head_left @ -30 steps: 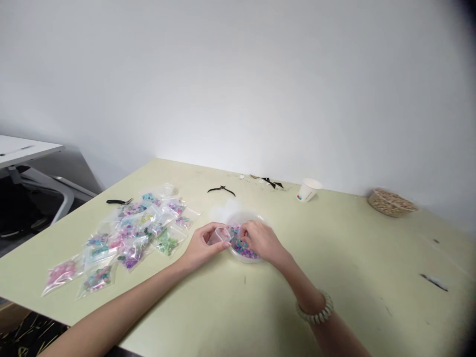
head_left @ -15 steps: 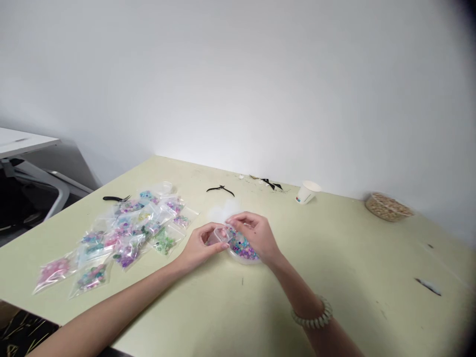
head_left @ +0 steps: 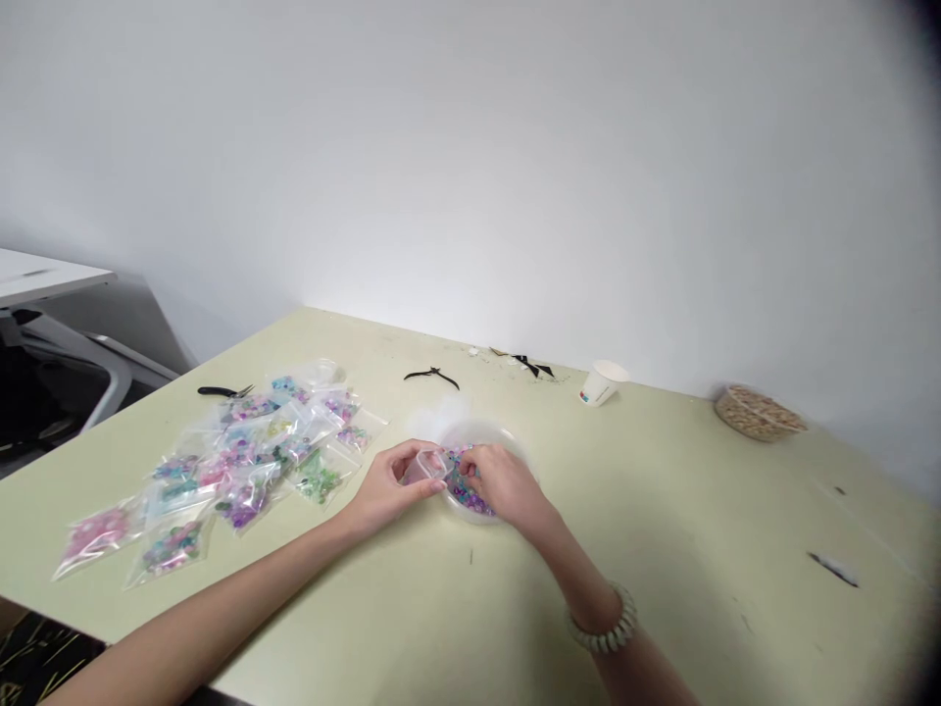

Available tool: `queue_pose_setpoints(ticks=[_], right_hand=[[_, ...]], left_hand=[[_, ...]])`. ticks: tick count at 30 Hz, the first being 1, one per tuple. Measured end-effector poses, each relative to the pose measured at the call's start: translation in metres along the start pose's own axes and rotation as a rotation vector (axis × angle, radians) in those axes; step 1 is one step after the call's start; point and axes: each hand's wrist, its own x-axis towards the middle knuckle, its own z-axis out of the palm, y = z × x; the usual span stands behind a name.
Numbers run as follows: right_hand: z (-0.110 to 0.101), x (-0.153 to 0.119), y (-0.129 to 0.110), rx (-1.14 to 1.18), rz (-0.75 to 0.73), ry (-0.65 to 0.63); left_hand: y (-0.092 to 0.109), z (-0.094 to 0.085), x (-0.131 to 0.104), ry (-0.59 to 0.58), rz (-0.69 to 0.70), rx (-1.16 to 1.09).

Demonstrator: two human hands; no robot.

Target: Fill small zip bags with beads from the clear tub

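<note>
A small clear plastic box (head_left: 433, 463) is in my left hand (head_left: 393, 482), its thumb and fingers closed round the sides. Just right of it stands a round translucent bowl (head_left: 489, 431) of purple, blue and pink beads (head_left: 465, 494). My right hand (head_left: 502, 482) is over the bowl with its fingers curled down among the beads. Whatever its fingertips pinch is too small to make out. Several clear zip bags of coloured beads, one with green beads (head_left: 319, 478), lie in a heap left of my hands.
Black-handled pliers (head_left: 224, 391) lie behind the bags, and open black pliers (head_left: 432, 375) behind the bowl. Toward the wall are black scraps (head_left: 530, 366), a paper cup (head_left: 603, 383) and a tub of brown bits (head_left: 757, 414). A thin dark tool (head_left: 833, 569) lies at right.
My right hand has moved from the small box's rim down into the beads, its fingers now curled. The bowl's far rim has come into sight. The view has shifted slightly.
</note>
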Motion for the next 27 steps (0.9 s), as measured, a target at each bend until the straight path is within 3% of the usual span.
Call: queue_pose_setpoints(ticks=[6,9,13,17,19,22,27], right_hand=[[-0.005,-0.002,-0.005,-0.037,0.017,-0.071],[-0.006,-0.002,-0.004,-0.047,0.003,-0.046],[-0.010,0.000,-0.006,0.077,-0.041,0.182],[-0.019,-0.001,-0.018,0.502,-0.153,0.453],[-0.023,-0.003,-0.026,0.653,-0.231,0.440],[-0.026,-0.006,-0.030,0.686,-0.306,0.362],[-0.022,-0.001,-0.011,0.542,-0.196,0.396]], left_hand=[[-0.001,0.000,0.001,0.003,0.003,0.011],[-0.003,0.000,0.001,0.000,-0.002,0.015],[-0.003,-0.001,0.000,0.001,-0.008,-0.007],[-0.002,-0.001,-0.001,0.003,-0.003,-0.016],[-0.002,-0.001,-0.001,-0.012,0.004,-0.018],[-0.003,-0.001,0.000,-0.035,0.015,-0.033],[-0.003,-0.002,0.000,-0.022,0.016,-0.027]])
